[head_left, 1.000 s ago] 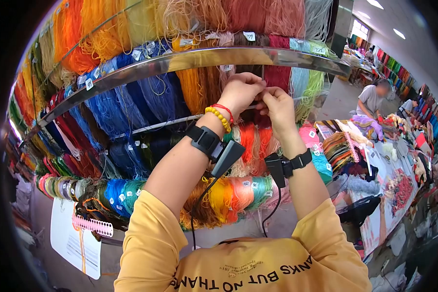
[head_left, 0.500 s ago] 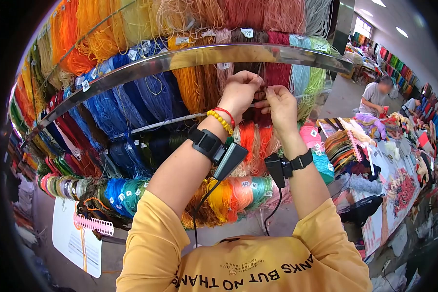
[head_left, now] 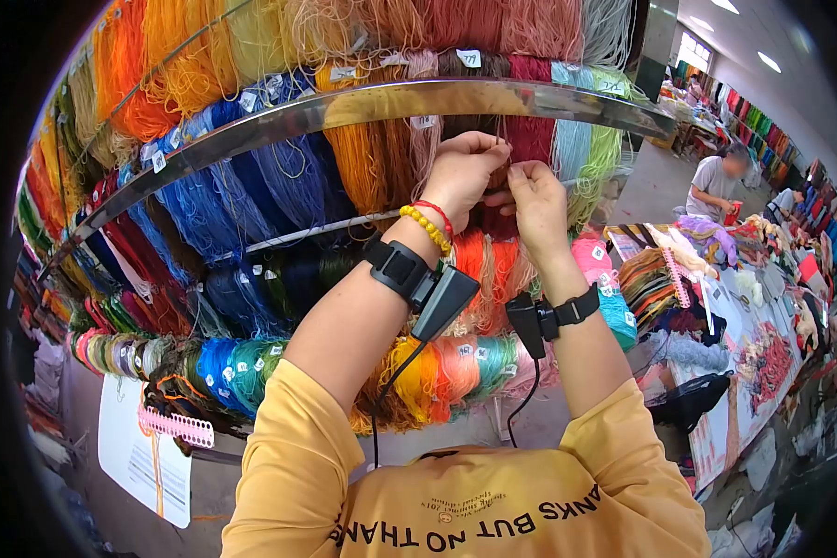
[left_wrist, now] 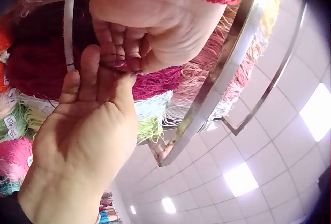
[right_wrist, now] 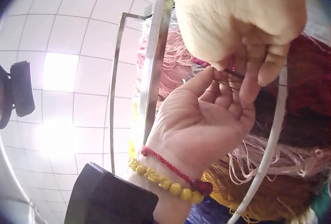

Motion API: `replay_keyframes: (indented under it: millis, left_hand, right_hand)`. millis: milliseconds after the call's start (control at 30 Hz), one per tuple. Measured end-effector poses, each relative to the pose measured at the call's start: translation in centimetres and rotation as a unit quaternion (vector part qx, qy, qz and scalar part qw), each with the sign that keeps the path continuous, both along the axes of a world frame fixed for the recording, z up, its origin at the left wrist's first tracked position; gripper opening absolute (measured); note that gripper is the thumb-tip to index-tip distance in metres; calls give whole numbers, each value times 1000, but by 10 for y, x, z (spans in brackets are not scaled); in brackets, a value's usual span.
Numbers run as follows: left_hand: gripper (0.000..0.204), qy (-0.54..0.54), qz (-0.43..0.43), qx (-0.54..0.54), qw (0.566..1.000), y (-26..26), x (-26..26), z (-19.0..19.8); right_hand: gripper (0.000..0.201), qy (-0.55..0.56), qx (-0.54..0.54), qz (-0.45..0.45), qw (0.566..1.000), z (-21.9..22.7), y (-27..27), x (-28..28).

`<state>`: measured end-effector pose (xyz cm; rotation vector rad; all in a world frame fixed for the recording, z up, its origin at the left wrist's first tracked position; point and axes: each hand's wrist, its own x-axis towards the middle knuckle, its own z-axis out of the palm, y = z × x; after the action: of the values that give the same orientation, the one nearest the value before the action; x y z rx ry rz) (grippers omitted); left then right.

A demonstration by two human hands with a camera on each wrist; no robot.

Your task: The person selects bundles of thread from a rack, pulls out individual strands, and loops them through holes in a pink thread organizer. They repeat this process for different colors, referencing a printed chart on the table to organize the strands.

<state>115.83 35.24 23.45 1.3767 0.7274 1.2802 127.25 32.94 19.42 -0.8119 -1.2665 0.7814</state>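
Both hands meet in front of hanging dark brown and crimson thread hanks. The left hand (head_left: 460, 181), with red and yellow bracelets, pinches a thin dark thread (left_wrist: 122, 70) between thumb and curled fingers. Close beside it, the right hand (head_left: 541, 212) has its thumb and a finger at the same strand. The left wrist view has the left hand (left_wrist: 155, 19) above and the right hand (left_wrist: 90, 136), palm showing, below. Seen from the right wrist, the left hand (right_wrist: 207, 118) lies under the right hand (right_wrist: 240, 14); overlapping fingers partly hide the thread.
A curved metal rail (head_left: 372, 107) crosses in front of the upper hanks, above the hands. A white rod (head_left: 321, 231) runs behind them. Rolled coloured threads (head_left: 455, 367) lie below. At right, a table (head_left: 716, 381) holds yarn; a person (head_left: 713, 186) bends beyond it.
The hands stay close together; the left has shifted slightly right, and the gap between the thumbs has changed a little. The person in the background now holds something red.
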Motion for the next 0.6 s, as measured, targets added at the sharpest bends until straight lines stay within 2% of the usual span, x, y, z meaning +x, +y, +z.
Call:
replay_keyframes:
  millis: [233,333,600]
  left_hand:
    - [8,-40,-15,-41,998,-4,-2,0]
    - [9,-44,-30,-37,998,-1,-3,-3]
    - [10,-31,-2,-24,999,-1,-3,-5]
  right_hand:
    - [18,42,-1,6,999,-3,4,0]
    - [19,39,1,4,999,-4,5,0]
    - [18,-10,-2,15,1000,0,0,4]
